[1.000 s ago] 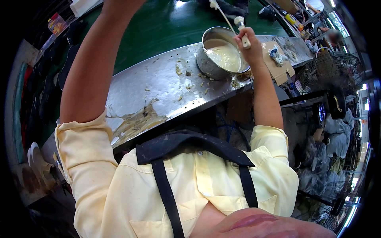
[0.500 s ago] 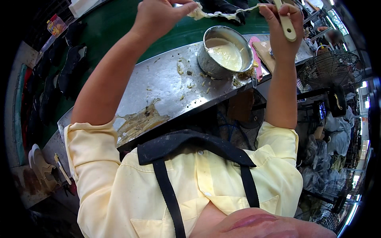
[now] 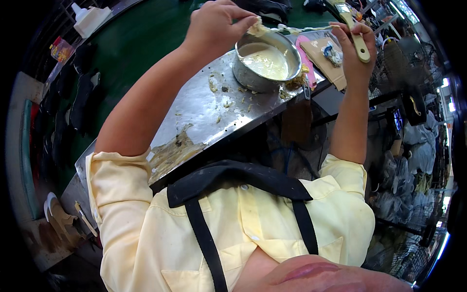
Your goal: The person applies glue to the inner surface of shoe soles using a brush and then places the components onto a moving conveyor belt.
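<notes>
My left hand [image 3: 216,29] is closed, its thumb and fingertips pinching a lumpy cream-white clump of glue-like stuff [image 3: 257,28]. From that clump a thin, twisted strand [image 3: 294,30] stretches across to my right hand [image 3: 359,58], where the thumb and finger pinch its far end. That same right hand also grips a flat paintbrush [image 3: 360,47] by its pale handle, bristle end pointing up and away. Below the strand stands a metal pot [image 3: 255,83] partly filled with a creamy liquid [image 3: 265,62].
The pot rests on a glue-spotted metal sheet [image 3: 194,114] beside a green tabletop [image 3: 131,63]. Right of it lie a pink piece [image 3: 305,54] and a cardboard piece [image 3: 323,61]. Dark shaped pieces [image 3: 83,100] line the left; a white bottle [image 3: 90,20] stands at far left.
Both hands have come slightly nearer and to the right, keeping the strand stretched between them. The pot and metal sheet have shifted a little left in view.
</notes>
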Demonstrator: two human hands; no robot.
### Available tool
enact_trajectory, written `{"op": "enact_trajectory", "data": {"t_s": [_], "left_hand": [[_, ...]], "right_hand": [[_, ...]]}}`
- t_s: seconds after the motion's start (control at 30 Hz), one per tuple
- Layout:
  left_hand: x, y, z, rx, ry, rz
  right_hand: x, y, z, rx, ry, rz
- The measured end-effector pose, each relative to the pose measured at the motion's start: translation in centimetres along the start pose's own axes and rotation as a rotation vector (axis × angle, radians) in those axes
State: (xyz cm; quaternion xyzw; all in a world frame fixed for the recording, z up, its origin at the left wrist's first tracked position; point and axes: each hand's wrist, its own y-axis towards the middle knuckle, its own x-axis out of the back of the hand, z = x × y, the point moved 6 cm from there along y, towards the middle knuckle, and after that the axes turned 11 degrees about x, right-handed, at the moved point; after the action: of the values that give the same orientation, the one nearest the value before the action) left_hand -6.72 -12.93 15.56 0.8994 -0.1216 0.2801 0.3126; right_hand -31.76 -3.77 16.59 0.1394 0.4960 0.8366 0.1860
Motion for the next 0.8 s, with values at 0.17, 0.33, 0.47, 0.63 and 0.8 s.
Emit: {"op": "enact_trajectory", "data": {"t_s": [0.17, 0.33, 0.47, 0.63, 0.8], "left_hand": [[-6.5, 2.4, -5.3, -0.303, 0.081, -0.013], [-15.9, 5.8, -5.9, 0.028, 0.057, 0.339], [-21.0, 6.9, -5.1, 0.071, 0.085, 0.414], [-24.3, 7.3, -5.3, 0.033, 0.282, 0.512], [-25.4, 7.1, -4.5, -0.019, 0.506, 0.526]], "right_hand": [[7.1, 0.0, 1.3, 0.003, -0.117, -0.076], [11.7, 0.8, 1.4, 0.038, -0.249, -0.065], [13.5, 0.8, 0.5, 0.034, -0.328, 0.012], [14.1, -0.3, -2.3, -0.049, -0.364, 0.090], [11.3, -2.5, -5.9, -0.121, -0.421, 0.172]]}}
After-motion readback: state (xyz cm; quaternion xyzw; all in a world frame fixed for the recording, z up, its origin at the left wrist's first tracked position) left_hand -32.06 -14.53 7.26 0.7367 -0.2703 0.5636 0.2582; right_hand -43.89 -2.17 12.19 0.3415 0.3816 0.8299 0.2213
